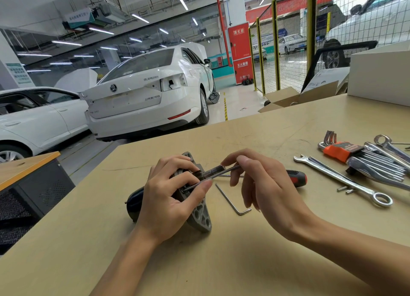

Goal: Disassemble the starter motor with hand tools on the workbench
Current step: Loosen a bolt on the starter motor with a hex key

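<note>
— What's happening on the bench?

— Head view: a person works at a starter motor (197,215) lying on its side near the front edge of a tan workbench (255,262). The left hand (168,195) is curled over the housing, fingers wrapped around its grey flange. The right hand (255,180) pinches a long through bolt (224,172) between thumb and fingertips, its other fingers loosely bent.

— How should that step go?

— My judgement: draw the bolt out straight along its own axis while the left hand keeps the housing from rolling, then set it down where it won't stray.

— And around them?

— A loose hex key (233,201) lies just beside the motor, and a red-and-black screwdriver (296,177) is partly hidden behind the right hand. Further right sit a combination wrench (339,178), small pins beside it, a hex key set (346,150) in an orange holder and more wrenches. Beyond the bench stand white cars (144,89), one with its tail lamp out, a red fire cabinet (240,51) and yellow-posted mesh fencing (288,51).
</note>
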